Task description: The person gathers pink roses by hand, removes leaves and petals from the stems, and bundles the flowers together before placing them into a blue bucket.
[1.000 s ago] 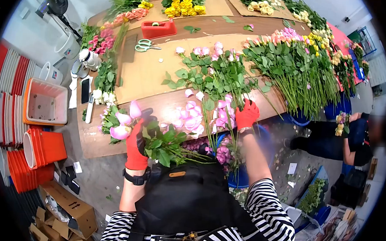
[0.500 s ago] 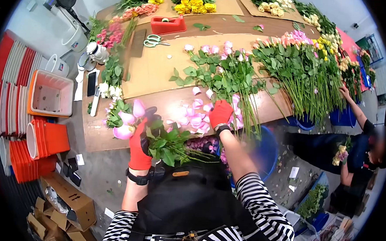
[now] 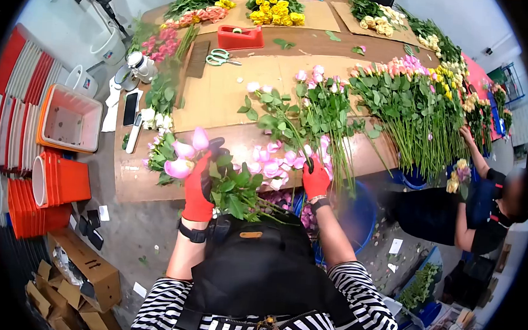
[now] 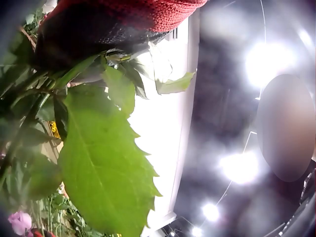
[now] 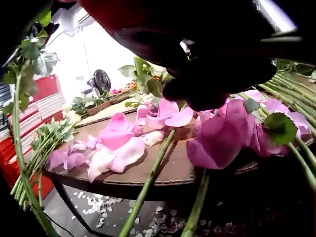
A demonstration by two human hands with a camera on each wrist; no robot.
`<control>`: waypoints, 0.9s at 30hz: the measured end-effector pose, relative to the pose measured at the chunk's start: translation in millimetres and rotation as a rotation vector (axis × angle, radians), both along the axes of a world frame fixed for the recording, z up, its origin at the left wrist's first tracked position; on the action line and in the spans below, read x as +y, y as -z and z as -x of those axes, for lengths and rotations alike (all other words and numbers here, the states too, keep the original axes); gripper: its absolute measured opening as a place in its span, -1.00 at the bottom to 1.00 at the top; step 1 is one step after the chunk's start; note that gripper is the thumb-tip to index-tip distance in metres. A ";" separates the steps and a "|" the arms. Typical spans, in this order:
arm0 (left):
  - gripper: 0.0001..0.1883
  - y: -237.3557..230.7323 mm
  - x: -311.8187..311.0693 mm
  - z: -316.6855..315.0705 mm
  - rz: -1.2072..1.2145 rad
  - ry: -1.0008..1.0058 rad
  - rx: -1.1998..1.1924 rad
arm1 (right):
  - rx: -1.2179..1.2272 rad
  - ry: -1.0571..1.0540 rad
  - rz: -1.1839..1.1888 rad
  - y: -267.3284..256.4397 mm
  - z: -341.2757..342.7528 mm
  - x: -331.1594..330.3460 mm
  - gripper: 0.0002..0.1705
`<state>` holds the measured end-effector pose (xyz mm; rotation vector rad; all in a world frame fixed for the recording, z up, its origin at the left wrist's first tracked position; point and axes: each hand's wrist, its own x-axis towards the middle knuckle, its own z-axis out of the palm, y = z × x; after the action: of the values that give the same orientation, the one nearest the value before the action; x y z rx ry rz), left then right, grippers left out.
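Note:
In the head view the red-gloved left hand [image 3: 199, 188] grips a leafy bunch with large pink roses [image 3: 184, 150] above the glove and stems pointing right. A large green leaf [image 4: 106, 160] hides much of the grip in the left wrist view. The right hand [image 3: 316, 178], at the table's front edge, pinches the lower end of a rose stem [image 3: 294, 131] whose pale pink head lies up to the left. Dark-palmed fingers curl near a green stem in the right wrist view, above loose pink petals [image 5: 118, 140]. More pink roses [image 3: 318, 74] lie beside that stem.
Scissors [image 3: 220, 57] and a red tape dispenser [image 3: 241, 38] lie farther back. Long-stemmed roses [image 3: 410, 119] fill the table's right side. A blue bucket [image 3: 366, 215] stands below the front edge. Another person [image 3: 471, 206] reaches toward the stems at right.
The right hand went left over the petals, then back right and nearer the body, onto a stem. One rose now lies apart from its group. The left hand keeps the bunch.

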<state>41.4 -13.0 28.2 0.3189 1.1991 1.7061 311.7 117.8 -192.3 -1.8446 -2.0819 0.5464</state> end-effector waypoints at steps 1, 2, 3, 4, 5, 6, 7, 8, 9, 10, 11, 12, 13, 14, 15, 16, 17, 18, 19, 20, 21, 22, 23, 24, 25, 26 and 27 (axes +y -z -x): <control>-0.61 1.1 0.3 1.2 -0.004 -0.002 0.015 | 0.005 -0.020 -0.083 -5.5 1.1 -2.2 -0.56; -0.59 12.4 1.2 7.2 -0.007 0.009 -0.006 | 0.013 -0.039 -0.168 -11.6 3.1 -2.7 -0.57; -0.59 12.3 0.8 8.6 -0.022 0.011 0.028 | 0.023 -0.060 -0.255 -16.2 6.2 -2.7 -0.58; -0.58 11.8 0.0 8.4 -0.037 0.013 0.061 | -0.043 -0.020 -0.321 -20.3 9.8 -5.0 -0.53; -0.58 10.8 -0.8 8.3 -0.050 0.014 0.093 | -0.034 -0.044 -0.348 -26.5 8.6 -6.1 -0.53; -0.56 7.9 0.0 8.8 -0.033 0.016 0.023 | -0.025 -0.070 -0.375 -55.8 10.2 -9.0 -0.53; -0.55 11.2 4.8 9.8 -0.054 -0.006 -0.136 | -0.016 -0.096 -0.403 -74.9 11.5 -10.6 -0.53; -0.56 14.7 7.8 11.6 -0.074 0.013 -0.134 | 0.124 -0.076 -0.330 -78.6 9.7 -12.7 -0.55; -0.56 17.3 9.8 14.5 -0.095 0.028 -0.131 | 0.146 -0.085 -0.280 -92.3 7.2 -19.0 -0.55; -0.57 17.8 12.5 19.8 -0.098 0.077 -0.120 | 0.251 -0.080 -0.223 -98.7 4.5 -24.9 -0.57; -0.59 24.0 15.7 21.0 -0.138 0.078 0.034 | 0.358 -0.077 -0.164 -100.7 1.6 -30.2 -0.58; -0.59 26.7 19.0 21.6 -0.150 0.065 0.152 | 0.481 -0.104 -0.258 -83.1 -2.9 -33.9 -0.60; -0.58 29.6 22.6 22.3 -0.159 0.051 0.269 | 0.420 -0.103 -0.273 -98.2 -1.5 -43.8 -0.62; -0.58 36.2 29.8 26.2 -0.203 0.013 0.051 | 0.523 -0.097 -0.245 -101.9 -1.1 -53.6 -0.62; -0.59 45.1 37.6 39.8 -0.302 0.084 -0.363 | 0.623 -0.088 -0.214 -102.5 -1.3 -61.7 -0.63; -0.59 54.5 40.8 41.3 -0.288 0.100 0.007 | 0.644 -0.108 -0.214 -98.4 -1.0 -66.2 -0.65; -0.60 64.4 43.9 39.5 -0.260 0.118 0.375 | 0.643 -0.038 -0.099 -89.8 -1.3 -70.3 -0.65; -0.59 57.9 48.9 37.9 -0.262 0.124 0.750 | 0.639 0.039 0.015 -75.5 -3.9 -73.9 -0.66; -0.64 63.6 57.4 32.7 -0.261 0.093 0.457 | 0.695 0.072 0.060 -63.5 -6.0 -71.0 -0.65; -0.68 68.7 66.1 27.4 -0.267 0.023 0.162 | 0.751 0.107 0.103 -51.8 -7.8 -67.9 -0.65; -0.73 67.5 67.2 25.5 -0.231 0.006 0.057 | 0.807 0.144 0.144 -40.5 -9.5 -64.9 -0.65; -0.76 63.9 68.3 23.3 -0.197 -0.018 -0.049 | 0.864 0.118 0.111 -68.1 2.3 -65.7 -0.65; -0.76 60.0 65.7 21.0 -0.204 -0.002 -0.162 | 0.921 0.097 0.076 -90.2 10.2 -64.9 -0.65; -0.76 56.5 65.0 19.0 -0.214 0.019 -0.273 | 0.566 -0.051 -0.002 -99.3 7.6 -58.7 -0.65; -0.71 64.7 62.3 20.8 -0.202 0.092 -0.065 | 0.480 -0.113 0.011 -83.9 4.8 -53.8 -0.68; -0.64 80.0 58.0 26.3 -0.195 0.161 0.143 | 0.444 -0.065 0.038 -73.7 -5.7 -53.7 -0.69; -0.62 81.4 58.7 28.4 -0.209 0.178 0.017 | 0.409 -0.025 0.064 -92.6 -2.9 -50.8 -0.71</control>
<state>13.0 45.7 -53.2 0.5522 0.9749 1.6767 314.6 67.0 -99.7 -1.5773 -1.8316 0.9195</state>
